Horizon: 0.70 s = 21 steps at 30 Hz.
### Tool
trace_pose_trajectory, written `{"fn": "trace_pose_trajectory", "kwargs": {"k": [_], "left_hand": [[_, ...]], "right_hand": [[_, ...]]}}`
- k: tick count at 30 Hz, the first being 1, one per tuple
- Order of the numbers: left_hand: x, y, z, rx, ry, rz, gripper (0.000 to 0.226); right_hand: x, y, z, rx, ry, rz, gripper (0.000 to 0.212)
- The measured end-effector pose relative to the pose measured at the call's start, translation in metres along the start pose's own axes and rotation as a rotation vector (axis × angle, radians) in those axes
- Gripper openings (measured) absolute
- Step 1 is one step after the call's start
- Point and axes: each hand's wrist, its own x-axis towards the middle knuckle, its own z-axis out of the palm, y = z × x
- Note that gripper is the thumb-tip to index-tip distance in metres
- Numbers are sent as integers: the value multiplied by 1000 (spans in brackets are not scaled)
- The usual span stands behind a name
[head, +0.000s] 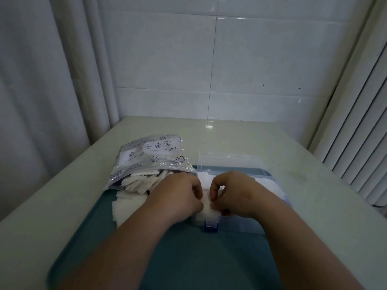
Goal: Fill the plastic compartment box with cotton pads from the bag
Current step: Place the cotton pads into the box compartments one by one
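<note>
White pads (136, 183) fill a clear bag (150, 155) printed with navy shells; teal tray (188, 258), pale counter (314, 174), blue latch (211, 225)

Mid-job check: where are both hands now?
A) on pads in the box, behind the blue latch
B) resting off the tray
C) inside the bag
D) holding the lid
A: the left hand and right hand both curl onto white pads in the box, just behind the blue latch; the bag lies to their left.
</note>
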Motion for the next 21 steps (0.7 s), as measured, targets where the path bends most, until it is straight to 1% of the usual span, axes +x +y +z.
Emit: {"fn": "trace_pose_trajectory", "kwargs": {"k": [5,7,10,12,17,21], "left_hand": [[0,4,4,25,27,22,15],[0,4,3,30,28,16,18],[1,4,3,24,15,15,22],[1,5,3,12,-10,16,21],[2,6,0,-75,-139,-32,20],[2,8,-3,-81,-161,-47,19]], "right_hand": [[0,1,-1,20,-12,28,10],[-1,1,-2,25,-26,33,13],[-1,1,-2,-33,-32,26,15],[1,0,0,-74,-34,21,14],[4,-2,4,-173,-41,6,14],[3,-1,4,-198,-35,8,14]]}}
